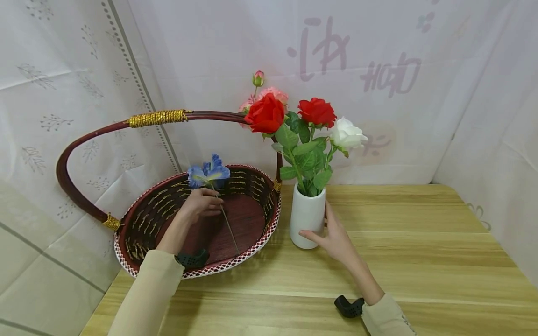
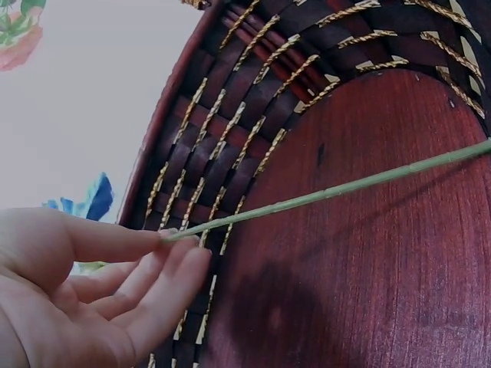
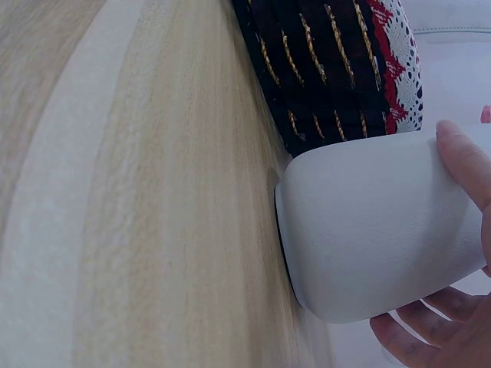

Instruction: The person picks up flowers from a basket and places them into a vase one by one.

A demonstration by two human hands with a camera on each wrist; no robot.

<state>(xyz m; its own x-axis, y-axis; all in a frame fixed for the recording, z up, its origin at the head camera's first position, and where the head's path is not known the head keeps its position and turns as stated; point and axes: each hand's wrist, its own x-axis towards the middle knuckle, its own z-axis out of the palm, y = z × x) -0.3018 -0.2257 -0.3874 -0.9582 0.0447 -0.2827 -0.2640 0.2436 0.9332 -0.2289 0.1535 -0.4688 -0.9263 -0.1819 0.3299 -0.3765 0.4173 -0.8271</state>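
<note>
Over the basket, my left hand [image 1: 202,204] pinches the thin green stem [image 2: 330,192] of a blue flower [image 1: 208,171] between thumb and fingertips. The bloom sits above the hand, and the stem slants down to the right toward the basket's front rim. My right hand [image 1: 332,235] grips the lower part of a white vase [image 1: 308,217], thumb across its front and fingers behind it. The vase stands upright on the table, holding a red rose [image 1: 317,112], a white rose [image 1: 347,134], another large red rose [image 1: 266,114] and pink blooms [image 1: 275,94].
A dark red woven basket [image 1: 197,273] with lace trim stands left of the vase. Its tall arched handle [image 1: 75,144] has gold wrapping and passes behind the flowers. The wooden table [image 1: 420,261] meets a white patterned cloth [image 1: 218,56] at the back.
</note>
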